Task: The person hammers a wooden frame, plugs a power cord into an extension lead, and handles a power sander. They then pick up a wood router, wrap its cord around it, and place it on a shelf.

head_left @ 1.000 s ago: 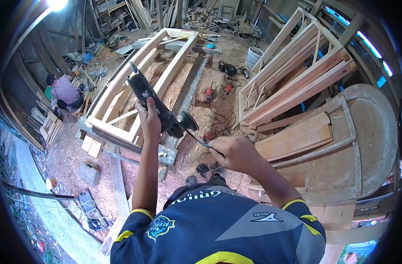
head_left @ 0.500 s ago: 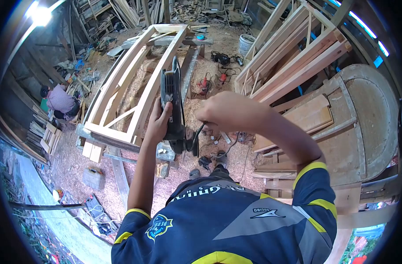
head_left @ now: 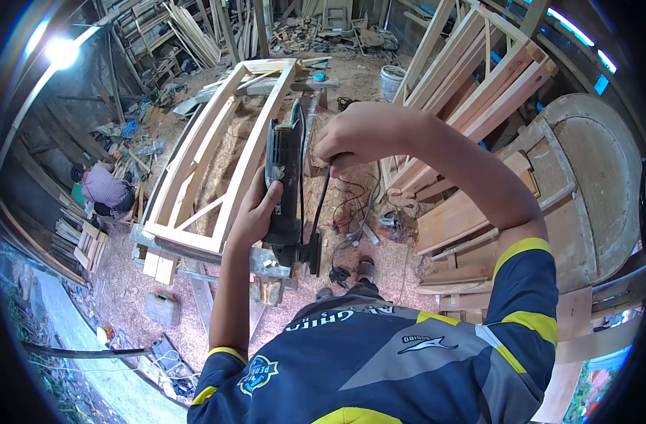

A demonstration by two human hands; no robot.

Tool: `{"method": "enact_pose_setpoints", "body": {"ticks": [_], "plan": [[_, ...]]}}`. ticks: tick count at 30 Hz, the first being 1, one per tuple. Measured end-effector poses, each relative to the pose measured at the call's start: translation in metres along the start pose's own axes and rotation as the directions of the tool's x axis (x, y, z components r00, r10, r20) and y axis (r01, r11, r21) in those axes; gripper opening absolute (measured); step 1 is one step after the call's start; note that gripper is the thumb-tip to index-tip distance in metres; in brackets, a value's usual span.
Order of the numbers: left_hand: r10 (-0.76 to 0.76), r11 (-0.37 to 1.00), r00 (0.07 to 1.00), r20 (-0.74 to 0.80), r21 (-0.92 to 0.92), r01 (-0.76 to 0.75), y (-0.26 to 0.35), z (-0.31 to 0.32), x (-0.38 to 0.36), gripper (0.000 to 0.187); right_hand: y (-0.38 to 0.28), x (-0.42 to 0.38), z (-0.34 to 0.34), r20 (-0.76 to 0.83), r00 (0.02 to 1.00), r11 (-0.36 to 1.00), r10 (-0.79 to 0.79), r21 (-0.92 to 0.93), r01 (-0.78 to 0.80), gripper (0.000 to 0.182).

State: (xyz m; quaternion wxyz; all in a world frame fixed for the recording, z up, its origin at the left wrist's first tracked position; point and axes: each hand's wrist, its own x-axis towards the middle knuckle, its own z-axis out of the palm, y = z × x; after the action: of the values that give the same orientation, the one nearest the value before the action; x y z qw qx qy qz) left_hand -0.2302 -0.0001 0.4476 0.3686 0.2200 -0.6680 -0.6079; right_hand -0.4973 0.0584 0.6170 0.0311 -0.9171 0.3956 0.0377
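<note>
My left hand (head_left: pixel 256 212) is wrapped round the body of a black angle grinder (head_left: pixel 286 177), which stands upright in front of my chest with its vented end up. At its lower end a dark disc (head_left: pixel 313 254) shows nearly edge-on. In my right hand (head_left: pixel 344 138), the fingers are closed on a black power cord (head_left: pixel 322 198), which runs down from the fist towards the disc end. Behind the grinder a pale wooden frame (head_left: pixel 224 212) lies on a support.
Tall wooden frames (head_left: pixel 471 71) lean at the right, beside a rounded wooden panel (head_left: pixel 609 184). Cables and a power tool (head_left: pixel 390 225) lie on the shavings-covered floor. A person (head_left: pixel 105 187) crouches at the left. A white bucket (head_left: pixel 391 81) stands farther back.
My right hand has risen slightly, and the cord below it now hangs straighter and longer. The grinder sits a little lower and farther right in view, still in my left hand.
</note>
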Motion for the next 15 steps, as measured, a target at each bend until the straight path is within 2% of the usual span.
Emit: {"method": "enact_pose_setpoints", "body": {"ticks": [2, 3, 6, 8, 10, 12, 13, 14, 15], "plan": [[0.020, 0.993, 0.999, 0.032, 0.115, -0.023, 0.014, -0.001, 0.000, 0.060, -0.001, -0.006, -0.016, 0.121, 0.990, 0.997, 0.071, -0.005, -0.071, 0.028], [-0.018, 0.989, 0.998, 0.059, 0.145, 0.009, 0.019, -0.004, 0.000, 0.061, 0.004, -0.010, -0.020, 0.117, 0.991, 0.997, 0.072, -0.005, -0.072, 0.028], [-0.024, 0.964, 0.991, 0.134, 0.265, -0.012, 0.015, -0.013, 0.001, 0.061, 0.025, -0.020, -0.034, 0.023, 0.998, 0.998, 0.061, 0.010, -0.061, 0.028], [-0.021, 0.960, 0.983, 0.184, 0.277, -0.031, 0.017, -0.011, -0.002, 0.063, 0.035, -0.019, -0.037, -0.221, 0.970, 0.992, -0.104, 0.042, 0.116, 0.029], [-0.045, 0.986, 0.965, 0.260, 0.166, 0.001, 0.016, -0.006, -0.007, 0.066, 0.041, -0.016, -0.033, -0.270, 0.952, 0.986, -0.145, 0.043, 0.162, 0.029], [-0.041, 0.997, 0.950, 0.309, 0.082, 0.016, 0.012, -0.003, -0.011, 0.067, 0.054, -0.013, -0.025, -0.315, 0.949, 0.992, 0.021, 0.128, 0.021, 0.029], [-0.020, 0.999, 0.951, 0.307, 0.031, 0.011, 0.006, -0.001, -0.013, 0.069, 0.065, -0.014, -0.017, -0.406, 0.912, 0.994, -0.055, 0.060, 0.087, 0.031], [-0.001, 1.000, 0.953, 0.304, -0.021, 0.007, 0.001, 0.001, -0.014, 0.070, 0.074, -0.017, -0.006, -0.406, 0.912, 0.995, -0.057, 0.054, 0.086, 0.031], [0.004, 1.000, 0.953, 0.303, -0.022, 0.003, -0.004, 0.002, -0.016, 0.070, 0.080, -0.021, 0.005, -0.433, 0.901, 0.977, 0.039, 0.204, 0.055, 0.033]]}}
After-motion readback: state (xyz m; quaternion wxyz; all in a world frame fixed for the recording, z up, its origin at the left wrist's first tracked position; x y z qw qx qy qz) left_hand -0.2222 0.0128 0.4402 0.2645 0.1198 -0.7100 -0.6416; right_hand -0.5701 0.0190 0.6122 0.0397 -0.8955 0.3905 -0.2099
